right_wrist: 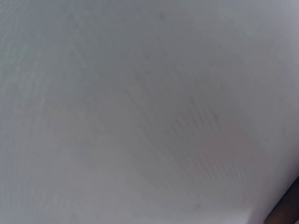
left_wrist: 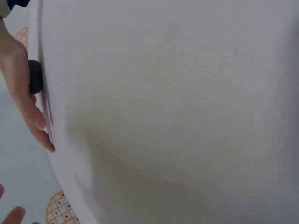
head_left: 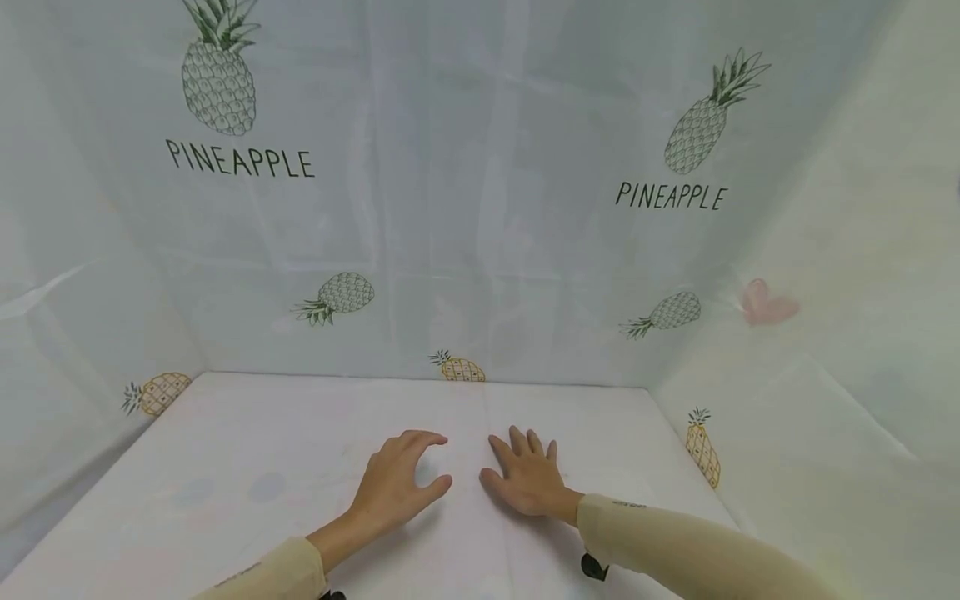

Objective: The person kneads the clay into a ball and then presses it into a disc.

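Observation:
My left hand [head_left: 393, 483] hovers over the white cloth-covered table [head_left: 337, 417], thumb and fingers curved apart with nothing between them. To its right, my right hand [head_left: 528, 479] lies palm down with its fingers spread, low over the cloth, and it holds nothing. In the left wrist view, left fingertips [left_wrist: 15, 215] show at the bottom left corner, while the right hand [left_wrist: 17, 74] appears edge-on at the left. A dark rounded piece [left_wrist: 35, 77] sits under that hand's wrist side. The right wrist view is filled with blurred pale cloth [right_wrist: 140, 116].
Pale sheeting [head_left: 480, 208] printed with pineapples rises behind the table and along both sides. A red heart print [head_left: 767, 304] marks the right side. Beneath the right sleeve [head_left: 675, 537] hangs a small black piece [head_left: 594, 568].

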`<action>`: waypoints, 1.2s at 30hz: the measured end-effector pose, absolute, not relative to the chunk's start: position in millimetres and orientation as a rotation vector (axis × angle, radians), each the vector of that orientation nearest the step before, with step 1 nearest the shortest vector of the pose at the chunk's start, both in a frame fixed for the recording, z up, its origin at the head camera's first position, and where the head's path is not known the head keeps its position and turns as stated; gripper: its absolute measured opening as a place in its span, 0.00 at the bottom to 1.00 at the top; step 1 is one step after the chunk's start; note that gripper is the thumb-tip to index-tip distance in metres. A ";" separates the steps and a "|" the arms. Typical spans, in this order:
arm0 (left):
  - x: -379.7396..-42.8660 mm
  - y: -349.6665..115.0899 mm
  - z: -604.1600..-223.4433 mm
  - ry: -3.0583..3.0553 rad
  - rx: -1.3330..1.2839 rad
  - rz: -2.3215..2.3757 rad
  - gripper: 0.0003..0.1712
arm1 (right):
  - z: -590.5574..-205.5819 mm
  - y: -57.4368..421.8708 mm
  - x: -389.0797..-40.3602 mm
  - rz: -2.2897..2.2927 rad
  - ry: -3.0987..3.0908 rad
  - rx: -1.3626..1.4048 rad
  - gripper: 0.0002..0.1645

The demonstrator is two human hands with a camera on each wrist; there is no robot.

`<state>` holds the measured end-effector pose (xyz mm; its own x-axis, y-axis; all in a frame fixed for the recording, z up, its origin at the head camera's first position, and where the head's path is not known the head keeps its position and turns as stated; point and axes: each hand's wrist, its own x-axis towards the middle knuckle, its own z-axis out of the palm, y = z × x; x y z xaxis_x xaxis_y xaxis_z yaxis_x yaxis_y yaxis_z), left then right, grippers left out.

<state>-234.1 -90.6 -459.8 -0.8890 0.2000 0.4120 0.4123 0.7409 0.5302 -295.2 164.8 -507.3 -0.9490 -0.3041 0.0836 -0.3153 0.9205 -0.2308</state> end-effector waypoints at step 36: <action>-234.5 -99.4 -455.5 -2.642 -0.523 -0.741 0.32 | -515.9 159.0 -296.5 0.376 -2.941 0.431 0.48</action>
<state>-234.5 -99.4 -455.5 -0.8718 0.2529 0.4195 0.4342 0.7954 0.4229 -296.5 159.0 -515.9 -0.9483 -0.2629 0.1779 -0.2992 0.9275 -0.2241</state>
